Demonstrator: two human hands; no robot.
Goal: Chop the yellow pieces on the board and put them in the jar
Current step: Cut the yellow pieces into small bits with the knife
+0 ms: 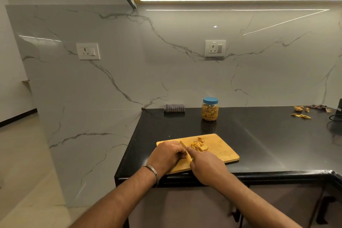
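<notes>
A small heap of yellow pieces lies near the middle of the wooden cutting board at the counter's front edge. My right hand grips a knife; its handle is hidden in my fist, and the blade points up and left, just left of the heap. My left hand rests on the board's left part with fingers curled, knuckles close to the blade. Nothing shows in its grasp. The clear jar with a blue lid stands behind the board, lid on, holding yellow-orange pieces.
The black counter ends just left of the board. A folded checked cloth lies by the marble wall. Peels and scraps sit at the far right, near a dark cable.
</notes>
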